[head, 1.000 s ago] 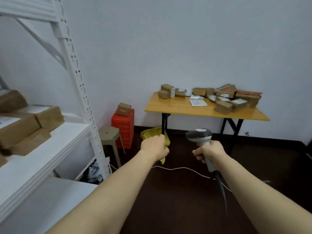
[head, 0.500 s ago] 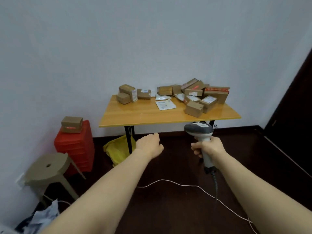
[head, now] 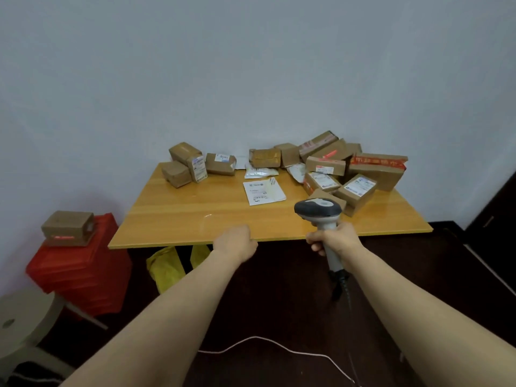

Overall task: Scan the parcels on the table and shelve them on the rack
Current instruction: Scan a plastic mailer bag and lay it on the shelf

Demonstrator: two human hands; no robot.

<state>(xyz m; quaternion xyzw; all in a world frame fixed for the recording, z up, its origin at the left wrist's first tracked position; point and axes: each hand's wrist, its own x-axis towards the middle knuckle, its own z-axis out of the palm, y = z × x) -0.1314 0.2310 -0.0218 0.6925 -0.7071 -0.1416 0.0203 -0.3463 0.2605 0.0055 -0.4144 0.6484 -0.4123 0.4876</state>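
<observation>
Approach step is under way; no parcel is being handled yet. Right hand (head: 333, 241) is gripping the scanner (head: 318, 210), fingers wrapped round its handle, head hanging over the table's (head: 195, 219) near edge. Left hand (head: 236, 243) is hovering at that edge, fingers loosely bent, holding nothing. Parcels (head: 360, 174) are lying along the far edge, heaping toward the far right corner. Next move is likely calling for the left hand to pick a parcel and turn its label to the scanner.
</observation>
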